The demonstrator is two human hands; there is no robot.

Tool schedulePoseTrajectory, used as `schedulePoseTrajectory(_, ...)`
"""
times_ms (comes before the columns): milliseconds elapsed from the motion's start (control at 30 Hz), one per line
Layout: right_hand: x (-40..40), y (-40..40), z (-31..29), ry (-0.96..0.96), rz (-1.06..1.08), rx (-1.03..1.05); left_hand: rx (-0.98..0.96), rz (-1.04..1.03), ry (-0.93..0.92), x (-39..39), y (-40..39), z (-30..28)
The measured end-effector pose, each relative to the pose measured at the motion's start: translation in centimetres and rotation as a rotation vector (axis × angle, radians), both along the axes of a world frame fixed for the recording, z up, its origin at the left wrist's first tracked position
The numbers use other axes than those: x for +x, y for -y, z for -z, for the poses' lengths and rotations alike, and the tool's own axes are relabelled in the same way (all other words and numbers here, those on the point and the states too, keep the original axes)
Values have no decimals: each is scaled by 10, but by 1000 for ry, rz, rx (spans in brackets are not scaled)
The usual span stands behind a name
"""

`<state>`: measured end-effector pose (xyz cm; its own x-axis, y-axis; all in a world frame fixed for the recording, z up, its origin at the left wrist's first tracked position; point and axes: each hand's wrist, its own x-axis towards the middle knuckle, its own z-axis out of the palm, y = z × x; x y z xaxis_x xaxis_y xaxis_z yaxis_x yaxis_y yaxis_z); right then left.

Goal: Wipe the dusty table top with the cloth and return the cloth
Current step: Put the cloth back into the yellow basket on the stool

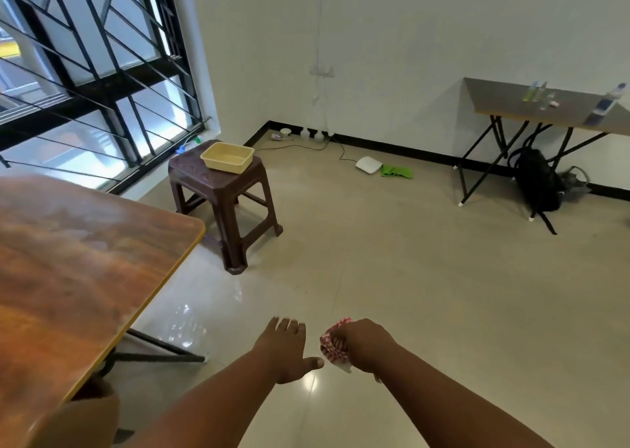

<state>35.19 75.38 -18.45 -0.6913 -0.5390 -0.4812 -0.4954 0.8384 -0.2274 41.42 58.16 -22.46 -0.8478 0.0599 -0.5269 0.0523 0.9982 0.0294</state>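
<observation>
We hold the red-and-white cloth bunched in our right hand, fingers closed around it, so it forms a lump with no clear long axis, only a pale corner hanging down over the floor. Our left hand hovers just beside it, fingers spread and empty. The wooden table stands to our left, and a brown stool carrying a yellow tub stands ahead by the window.

hands 2: left hand, right hand | red-and-white cloth 1 | tables 2: wooden table, grey table | brown stool 1 | yellow basin 1 | black backpack 1 | green cloth 1
</observation>
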Motion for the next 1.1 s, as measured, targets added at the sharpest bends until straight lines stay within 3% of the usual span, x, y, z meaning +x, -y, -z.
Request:
schedulePoseTrajectory(400,-96,35,-5,-51,4,-87,18,-81,11,-100,40,-14)
schedulePoseTrajectory(833,-235,72,-6,-67,-249,-144,17,-243,-5,-220,54,-12)
schedulePoseTrajectory(1100,-291,116,-21,-26,-369,-201,85,-430,-37,-255,80,-11)
